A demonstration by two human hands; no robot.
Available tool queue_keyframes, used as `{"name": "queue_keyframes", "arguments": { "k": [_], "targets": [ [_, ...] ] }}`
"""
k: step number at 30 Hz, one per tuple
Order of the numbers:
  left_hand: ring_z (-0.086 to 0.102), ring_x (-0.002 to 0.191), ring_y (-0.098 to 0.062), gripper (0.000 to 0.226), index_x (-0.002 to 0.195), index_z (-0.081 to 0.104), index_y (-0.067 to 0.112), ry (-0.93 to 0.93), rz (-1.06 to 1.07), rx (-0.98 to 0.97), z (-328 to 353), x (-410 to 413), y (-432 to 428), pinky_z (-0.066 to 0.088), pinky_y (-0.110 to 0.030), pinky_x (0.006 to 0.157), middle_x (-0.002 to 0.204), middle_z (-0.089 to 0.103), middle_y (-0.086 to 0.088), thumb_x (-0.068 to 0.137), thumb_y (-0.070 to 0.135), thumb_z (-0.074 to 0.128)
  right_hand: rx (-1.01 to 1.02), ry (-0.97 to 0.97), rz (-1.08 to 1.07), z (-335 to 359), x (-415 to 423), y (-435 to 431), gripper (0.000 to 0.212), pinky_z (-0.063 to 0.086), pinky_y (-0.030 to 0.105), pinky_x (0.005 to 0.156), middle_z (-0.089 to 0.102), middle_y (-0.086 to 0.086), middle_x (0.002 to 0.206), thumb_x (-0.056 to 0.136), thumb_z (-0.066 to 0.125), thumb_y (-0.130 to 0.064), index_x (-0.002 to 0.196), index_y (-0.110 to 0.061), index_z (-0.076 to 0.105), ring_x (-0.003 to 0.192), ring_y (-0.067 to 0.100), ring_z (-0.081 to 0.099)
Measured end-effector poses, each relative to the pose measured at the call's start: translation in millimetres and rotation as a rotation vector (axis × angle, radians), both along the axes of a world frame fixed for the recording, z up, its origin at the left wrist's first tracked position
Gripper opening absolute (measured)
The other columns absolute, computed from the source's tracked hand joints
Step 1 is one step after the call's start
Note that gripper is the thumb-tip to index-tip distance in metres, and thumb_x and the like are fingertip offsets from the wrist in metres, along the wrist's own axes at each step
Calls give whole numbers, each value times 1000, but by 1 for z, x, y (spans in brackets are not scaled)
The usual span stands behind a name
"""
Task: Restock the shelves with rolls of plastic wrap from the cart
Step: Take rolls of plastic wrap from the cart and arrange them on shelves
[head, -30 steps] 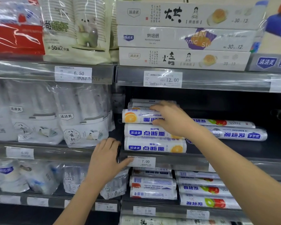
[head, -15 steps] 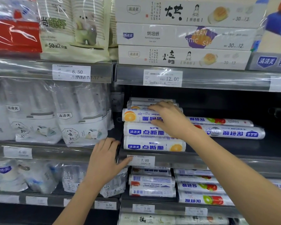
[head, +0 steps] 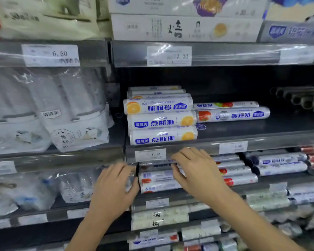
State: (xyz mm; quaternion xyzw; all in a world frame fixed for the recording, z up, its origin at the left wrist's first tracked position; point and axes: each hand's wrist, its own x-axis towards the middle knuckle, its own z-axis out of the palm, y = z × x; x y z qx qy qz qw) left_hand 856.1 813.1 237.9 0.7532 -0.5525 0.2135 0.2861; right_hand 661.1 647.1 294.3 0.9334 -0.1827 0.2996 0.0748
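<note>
Below and left of the 7.00 price tag [head: 150, 154], our left hand [head: 114, 185] rests with fingers loosely straight against the left ends of the short rolls of plastic wrap [head: 156, 178], holding nothing. Those rolls lie stacked directly under the tag, long axes running left to right, between both hands. Just right, our right hand [head: 196, 174] lies over the stack's front; whether it clamps a roll we cannot tell. Above the tag sit orange-printed rolls [head: 161, 122]; below-right of it lie longer rolls [head: 239, 180].
</note>
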Motion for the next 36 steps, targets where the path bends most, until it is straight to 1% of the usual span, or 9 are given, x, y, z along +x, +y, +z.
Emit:
{"name": "queue_keyframes", "arguments": {
  "k": [5, 8, 10, 13, 18, 22, 26, 30, 36],
  "targets": [
    [63, 83, -16, 30, 95, 68, 24, 70, -132, 270, -64, -34, 11, 54, -35, 73, 91, 63, 10, 88, 42, 45, 217, 163, -213, -88, -57, 35, 31, 54, 36, 68, 65, -3, 85, 92, 44, -36, 93, -21, 70, 77, 21, 63],
    [65, 81, -17, 30, 91, 69, 22, 86, -250, 373, -97, -62, 13, 54, -33, 71, 89, 65, 8, 88, 40, 45, 293, 194, -359, -134, -99, 63, 11, 50, 32, 60, 62, -3, 78, 84, 65, -31, 87, -21, 69, 70, 21, 63],
    [66, 78, -19, 31, 90, 69, 21, 99, -323, 439, -117, -84, 13, 55, -36, 68, 87, 65, 6, 88, 39, 44, 358, 223, -446, -160, -127, 85, 10, 49, 30, 59, 62, -3, 77, 82, 72, -30, 85, -22, 68, 68, 21, 62],
    [65, 77, -20, 31, 89, 69, 20, 91, -430, 560, -145, -120, 15, 54, -34, 66, 87, 65, 4, 86, 37, 43, 459, 253, -613, -194, -171, 118, 11, 51, 30, 59, 65, -1, 80, 83, 74, -29, 89, -21, 70, 69, 21, 63],
    [67, 82, -24, 34, 93, 70, 19, 77, -585, 769, -184, -184, 13, 55, -39, 69, 91, 67, 1, 86, 36, 41, 621, 264, -856, -237, -241, 171, 17, 52, 35, 68, 66, 1, 89, 86, 61, -27, 96, -18, 71, 80, 26, 65],
    [64, 81, -24, 32, 96, 71, 17, -10, -743, 785, -191, -243, 0, 51, -37, 68, 90, 65, 0, 85, 33, 44, 702, 204, -1037, -256, -293, 204, 14, 54, 35, 63, 66, -1, 87, 79, 72, -24, 93, -19, 72, 78, 26, 65],
    [62, 82, -22, 26, 93, 68, 18, -43, -828, 763, -198, -305, -24, 49, -37, 73, 88, 63, 1, 87, 32, 46, 755, 132, -1149, -271, -348, 213, 16, 56, 39, 65, 67, 0, 87, 81, 66, -23, 94, -17, 72, 78, 27, 65],
    [61, 78, -25, 28, 93, 68, 17, -55, -885, 789, -200, -371, -54, 51, -40, 67, 86, 63, 0, 87, 31, 45, 756, 55, -1208, -274, -406, 202, 19, 54, 37, 61, 68, 1, 83, 76, 77, -14, 94, -15, 74, 72, 26, 65],
    [59, 73, -20, 31, 93, 69, 20, -102, -919, 837, -196, -447, -90, 50, -37, 64, 81, 60, 5, 86, 34, 42, 769, 23, -1247, -276, -489, 161, 10, 53, 38, 60, 65, 0, 81, 83, 67, -18, 91, -16, 72, 72, 26, 63]
  ]
}}
